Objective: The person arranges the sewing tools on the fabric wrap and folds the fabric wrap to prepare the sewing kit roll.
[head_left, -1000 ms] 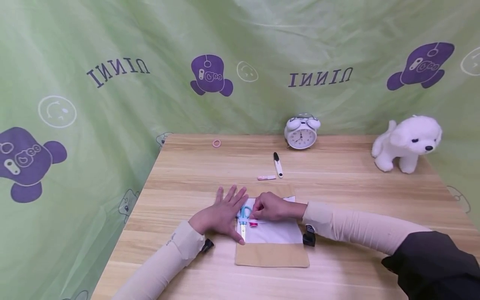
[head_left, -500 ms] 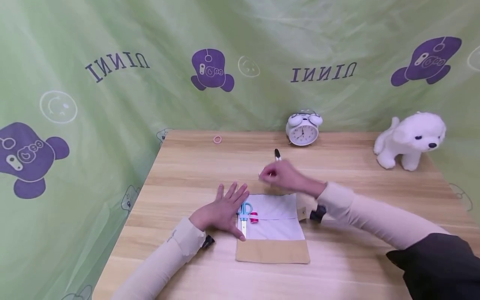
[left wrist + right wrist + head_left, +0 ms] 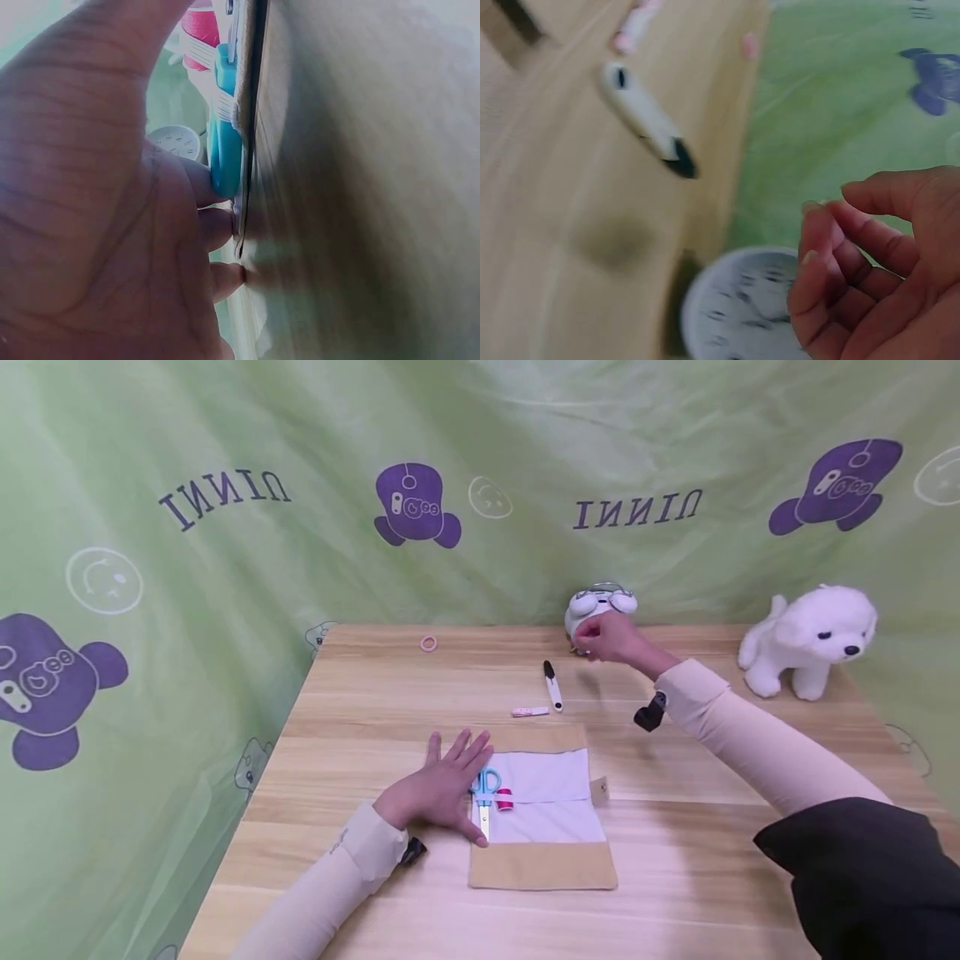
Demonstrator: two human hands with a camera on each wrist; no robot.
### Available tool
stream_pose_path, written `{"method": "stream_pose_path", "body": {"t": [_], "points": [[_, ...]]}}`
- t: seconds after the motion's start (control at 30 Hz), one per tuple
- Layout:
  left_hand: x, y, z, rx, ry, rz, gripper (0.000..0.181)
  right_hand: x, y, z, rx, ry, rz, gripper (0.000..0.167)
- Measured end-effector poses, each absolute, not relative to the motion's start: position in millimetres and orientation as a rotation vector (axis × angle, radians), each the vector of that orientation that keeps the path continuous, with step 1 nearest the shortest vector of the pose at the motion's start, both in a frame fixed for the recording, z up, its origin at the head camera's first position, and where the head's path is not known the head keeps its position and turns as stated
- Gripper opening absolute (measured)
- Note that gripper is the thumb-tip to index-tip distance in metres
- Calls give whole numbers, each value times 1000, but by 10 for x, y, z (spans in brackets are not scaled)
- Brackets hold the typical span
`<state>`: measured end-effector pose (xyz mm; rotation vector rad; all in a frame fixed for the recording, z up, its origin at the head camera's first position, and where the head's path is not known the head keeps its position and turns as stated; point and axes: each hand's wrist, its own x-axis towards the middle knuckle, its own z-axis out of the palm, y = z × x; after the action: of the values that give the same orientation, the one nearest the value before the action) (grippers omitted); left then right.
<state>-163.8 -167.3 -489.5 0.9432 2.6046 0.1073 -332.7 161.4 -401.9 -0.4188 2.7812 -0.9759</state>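
Right hand (image 3: 611, 637) moved from pouch (image 3: 543, 867) toward clock (image 3: 602, 601).

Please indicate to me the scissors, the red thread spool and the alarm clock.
Scissors (image 3: 484, 819): head view, on the blade.
Red thread spool (image 3: 505, 805): head view, on the wound thread.
Alarm clock (image 3: 739, 319): right wrist view, on the dial.
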Motion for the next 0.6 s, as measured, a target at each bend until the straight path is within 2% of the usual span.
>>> {"method": "stream_pose_path", "body": {"t": [0.27,0.43,0.6], "points": [[-1621,-1671,-4907,936,2608,120,141,-3415,1252,-4464,-361,2757,-593,29],[-1635,-1659,-4910,945,2621,111,140,-3452,1130,-4586,-223,2790,-486,42],[-1633,-1676,-4904,933,2624,84,140,-3473,1073,-4636,-179,2813,-459,37]]}}
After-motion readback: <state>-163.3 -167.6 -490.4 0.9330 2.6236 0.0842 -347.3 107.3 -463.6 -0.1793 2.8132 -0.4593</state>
